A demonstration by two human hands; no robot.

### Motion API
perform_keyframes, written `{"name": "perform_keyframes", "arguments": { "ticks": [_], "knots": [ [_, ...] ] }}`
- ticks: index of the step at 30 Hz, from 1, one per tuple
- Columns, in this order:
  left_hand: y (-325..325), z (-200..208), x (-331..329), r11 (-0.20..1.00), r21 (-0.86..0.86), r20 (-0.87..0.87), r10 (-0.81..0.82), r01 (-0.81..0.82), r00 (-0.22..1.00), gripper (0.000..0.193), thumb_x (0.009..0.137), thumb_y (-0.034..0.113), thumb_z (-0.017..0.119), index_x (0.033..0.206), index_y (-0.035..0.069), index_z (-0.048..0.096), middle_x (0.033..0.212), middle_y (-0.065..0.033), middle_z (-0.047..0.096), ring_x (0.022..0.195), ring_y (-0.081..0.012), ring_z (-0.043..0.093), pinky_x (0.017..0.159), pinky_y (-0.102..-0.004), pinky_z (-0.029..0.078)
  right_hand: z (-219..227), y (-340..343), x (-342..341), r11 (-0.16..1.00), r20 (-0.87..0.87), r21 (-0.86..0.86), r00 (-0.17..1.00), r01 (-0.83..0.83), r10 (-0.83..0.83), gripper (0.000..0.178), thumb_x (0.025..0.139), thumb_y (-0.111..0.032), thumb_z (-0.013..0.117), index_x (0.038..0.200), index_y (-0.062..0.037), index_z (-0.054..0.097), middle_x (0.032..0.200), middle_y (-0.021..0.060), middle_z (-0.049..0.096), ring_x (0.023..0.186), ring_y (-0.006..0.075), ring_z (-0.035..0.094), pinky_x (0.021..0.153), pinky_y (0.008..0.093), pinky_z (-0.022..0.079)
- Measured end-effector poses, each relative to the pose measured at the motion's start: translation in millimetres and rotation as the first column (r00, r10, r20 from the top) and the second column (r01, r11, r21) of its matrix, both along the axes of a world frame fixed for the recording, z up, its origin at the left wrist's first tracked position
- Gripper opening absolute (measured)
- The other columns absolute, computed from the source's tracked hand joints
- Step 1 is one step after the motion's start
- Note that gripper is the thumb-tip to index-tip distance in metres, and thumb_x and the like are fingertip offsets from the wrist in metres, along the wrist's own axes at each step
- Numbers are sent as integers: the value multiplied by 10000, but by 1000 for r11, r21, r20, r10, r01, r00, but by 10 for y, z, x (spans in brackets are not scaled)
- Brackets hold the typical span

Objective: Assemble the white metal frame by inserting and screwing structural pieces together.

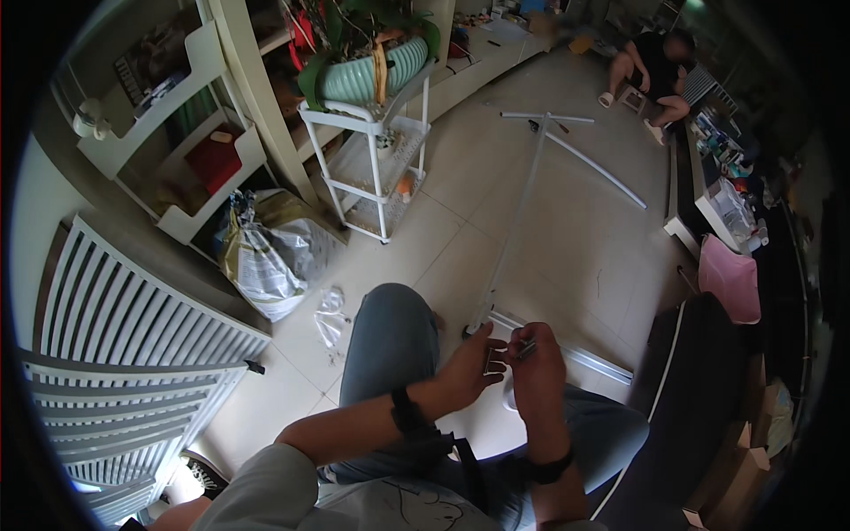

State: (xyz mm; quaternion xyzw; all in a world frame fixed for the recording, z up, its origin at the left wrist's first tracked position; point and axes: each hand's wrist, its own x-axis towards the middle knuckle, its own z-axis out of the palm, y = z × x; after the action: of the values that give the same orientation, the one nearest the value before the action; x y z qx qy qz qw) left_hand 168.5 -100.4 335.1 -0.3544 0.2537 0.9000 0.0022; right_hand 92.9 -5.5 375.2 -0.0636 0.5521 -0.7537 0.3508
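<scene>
My right hand [540, 370] is closed, palm side up, around small metal pieces [527, 348] that look like screws; their exact kind is too small to tell. Beside it, my left hand [471, 370] has its fingers apart and slightly bent toward the right one. A thin line shows at its fingers, and I cannot make out what it is. Both hands are above a silver metal bar [584, 358] on the floor. A long pale pole [522, 212] runs away from it to crossing tubes [593, 168] at the far end.
To the left stand grey slatted panels [133, 310], a stuffed plastic bag [266, 257] and a white shelf cart [376, 159] with a potted plant [376, 71]. Clear plastic wrapping [330, 317] lies on the tiles. A seated person [657, 71] is far right, beyond a pink bag [729, 279].
</scene>
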Motion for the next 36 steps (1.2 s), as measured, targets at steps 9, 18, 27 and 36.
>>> {"name": "perform_keyframes", "arguments": {
  "ticks": [9,18,27,36],
  "knots": [
    [173,-44,-58,844,536,-323,175,27,930,549,1052,417,275,1327,6,515,1332,-171,567,1244,-305,545,1102,-418,416,-27,71,233,824,-783,563,361,67,506,237,951,-139,506,1126,19,524,1074,230,576,1038,425,545,897,504,433],
    [161,8,-131,806,592,-413,272,29,869,497,1064,296,273,1345,-47,498,1377,-155,542,1270,-256,513,1127,-381,384,348,224,176,866,-841,492,308,91,445,393,957,-93,481,1330,26,516,1155,231,646,1127,421,574,1022,479,425],
    [184,-2,-191,802,597,-386,255,29,886,409,1052,183,339,1322,-70,513,1200,-132,625,1131,-214,589,1064,-364,443,17,396,-118,867,-868,397,428,301,250,198,832,8,642,1026,-15,674,950,146,694,849,318,674,787,385,536],
    [-61,233,68,809,577,-352,369,-112,860,338,1023,213,428,1158,-49,594,1109,-143,665,1069,-273,630,1037,-430,475,-270,634,-570,835,-878,444,342,324,334,369,1001,-194,507,1278,43,562,1236,272,596,1121,393,586,965,464,479]
  ]
}}
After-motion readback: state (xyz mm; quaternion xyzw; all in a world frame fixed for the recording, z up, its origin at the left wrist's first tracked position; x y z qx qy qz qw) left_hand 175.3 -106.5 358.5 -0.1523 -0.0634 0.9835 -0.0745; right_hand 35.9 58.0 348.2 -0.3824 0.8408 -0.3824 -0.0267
